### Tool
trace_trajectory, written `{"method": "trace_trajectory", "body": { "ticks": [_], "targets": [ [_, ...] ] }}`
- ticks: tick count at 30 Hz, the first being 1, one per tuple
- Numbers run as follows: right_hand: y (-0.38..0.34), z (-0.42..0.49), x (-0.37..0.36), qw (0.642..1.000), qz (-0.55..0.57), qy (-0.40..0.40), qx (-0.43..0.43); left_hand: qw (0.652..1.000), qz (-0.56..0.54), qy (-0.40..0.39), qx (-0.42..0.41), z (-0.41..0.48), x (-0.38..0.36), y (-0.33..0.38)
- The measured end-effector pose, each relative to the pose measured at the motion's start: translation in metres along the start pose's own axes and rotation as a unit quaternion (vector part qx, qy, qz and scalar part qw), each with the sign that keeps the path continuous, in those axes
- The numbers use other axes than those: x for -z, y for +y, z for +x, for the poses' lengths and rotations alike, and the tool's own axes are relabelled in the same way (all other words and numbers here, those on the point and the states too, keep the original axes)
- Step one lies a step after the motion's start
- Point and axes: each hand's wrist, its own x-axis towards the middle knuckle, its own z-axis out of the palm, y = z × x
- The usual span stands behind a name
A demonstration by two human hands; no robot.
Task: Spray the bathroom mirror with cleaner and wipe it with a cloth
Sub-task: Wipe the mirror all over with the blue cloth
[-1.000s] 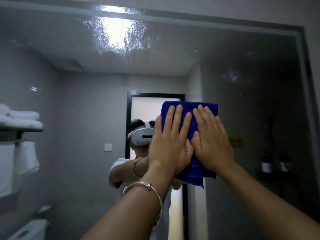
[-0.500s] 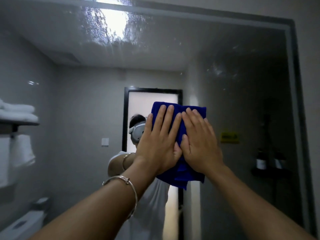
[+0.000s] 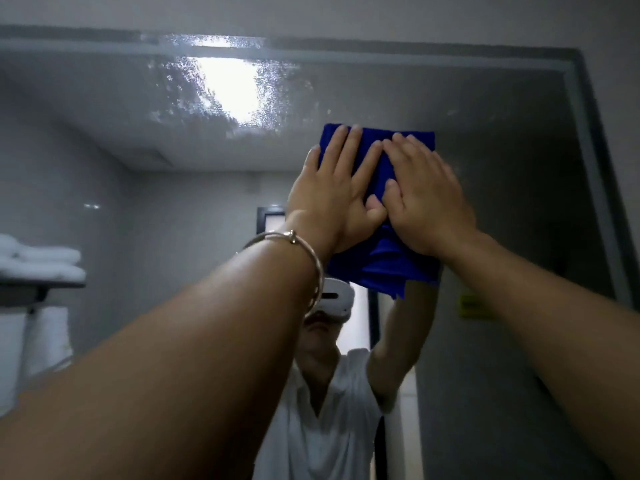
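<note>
Grey bathroom all round me, and the mirror (image 3: 502, 202) fills nearly the whole view, with a dark frame (image 3: 595, 168) running along its top and down its right side and bare wall (image 3: 346, 12) above. High on the glass there's one bright ceiling light (image 3: 228, 88) reflected, and the patch around it is speckled with wet droplets (image 3: 169, 81). In the reflection on the left, a shelf (image 3: 38, 289) carries two folded white towels (image 3: 41, 261), stacked; more white cloth hangs below it, too blurred to count. A yellow label (image 3: 474, 306) shows to the right, beside a doorway (image 3: 273, 220).

One blue cloth (image 3: 381, 271), up in the upper middle of the mirror, just below and right of the light patch. Two hands on it: my left hand (image 3: 332, 202) and my right hand (image 3: 426, 209) lie side by side, thumbs touching, fingers straight and flat, pressing the cloth against the glass rather than gripping it. Its lower edge hangs out crumpled under my palms. One metal bracelet (image 3: 320, 271) sits on my left wrist. Below my arms I see myself reflected: one white headset (image 3: 334, 299), a white shirt (image 3: 329, 427), an arm raised.
</note>
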Motion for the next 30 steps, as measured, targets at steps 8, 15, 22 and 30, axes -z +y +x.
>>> {"method": "trace_trajectory", "body": {
  "ticks": [8,15,22,30],
  "targets": [
    [-0.004,-0.010,-0.005,0.999,0.016,0.027,-0.019,0.999,-0.014,0.018,0.037,-0.010,-0.005,0.011],
    [-0.012,-0.047,-0.007,0.998,0.017,0.007,-0.057,0.999,-0.036,0.018,0.015,-0.037,-0.014,0.026],
    [-0.022,-0.104,-0.004,0.996,0.014,-0.024,-0.081,0.996,-0.080,0.026,0.006,-0.086,-0.026,0.056],
    [-0.026,-0.144,-0.003,0.993,-0.002,-0.058,-0.108,0.995,-0.099,0.031,-0.008,-0.117,-0.038,0.077]
  ]
}}
